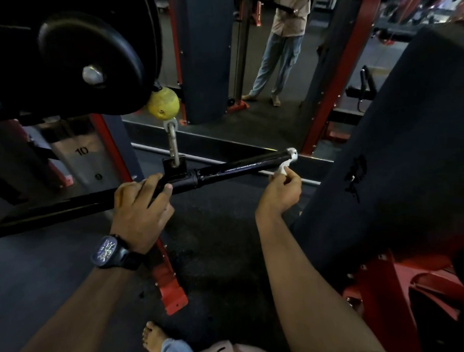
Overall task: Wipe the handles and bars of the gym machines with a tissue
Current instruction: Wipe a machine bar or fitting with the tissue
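A black cable bar (233, 169) hangs level from a metal clip (173, 143) under a yellow ball stopper (163, 104). My left hand (139, 206), with a dark watch on the wrist, grips the bar just left of its centre bracket. My right hand (282, 189) pinches a small white tissue (283, 169) and holds it against the underside of the bar's right end, beside the silver end cap (292, 153).
A black weight plate (87, 62) hangs at upper left. A dark padded seat back (399, 147) on a red frame (390, 288) fills the right. A mirror behind reflects a standing person (281, 46). A red machine foot (172, 293) and my bare foot (153, 339) are on the dark floor.
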